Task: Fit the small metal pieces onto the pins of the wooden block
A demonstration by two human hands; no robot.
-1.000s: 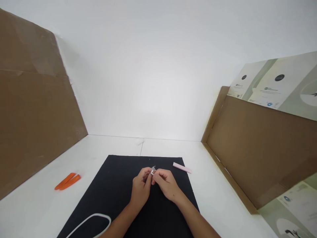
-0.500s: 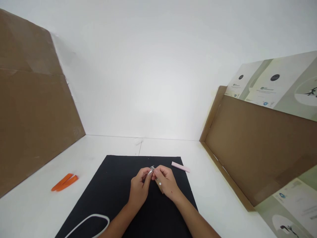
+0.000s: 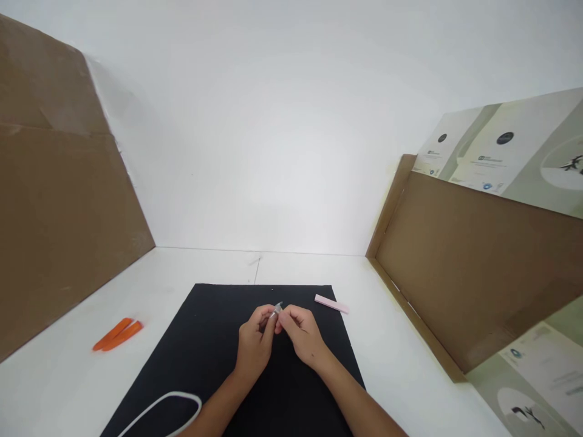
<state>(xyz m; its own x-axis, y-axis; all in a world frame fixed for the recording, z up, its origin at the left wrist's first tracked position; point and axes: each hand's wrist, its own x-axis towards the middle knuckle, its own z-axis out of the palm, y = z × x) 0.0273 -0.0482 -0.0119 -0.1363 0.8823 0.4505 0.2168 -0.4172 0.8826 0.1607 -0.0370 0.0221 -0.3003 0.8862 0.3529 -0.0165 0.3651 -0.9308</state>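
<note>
Black mat (image 3: 214, 321): flat on a white desk (image 3: 204, 269), both forearms reaching over it.
Small silver metal piece (image 3: 277, 310): pinched above the middle of the mat, near its far edge; too small in this view to identify exactly.
Left hand (image 3: 255, 343): raised over the mat, fingers (image 3: 263, 314) curled narrow, gripping the piece from the left.
Right hand (image 3: 303, 334): facing the left hand, fingers (image 3: 289, 312) closed narrow on the piece, the two hands almost touching.
Pink strip (image 3: 331, 303): lying across the far right corner of the mat, just beyond the right hand.
Orange plastic strips (image 3: 117, 334): two, side by side on the desk, left of the mat.
White cord loop (image 3: 175, 394): on the mat's near left corner, cut off by the frame.
Cardboard panels (image 3: 59, 212): standing at both sides of the desk.
Printed sheets (image 3: 505, 145): propped along the right, beside the cardboard.
</note>
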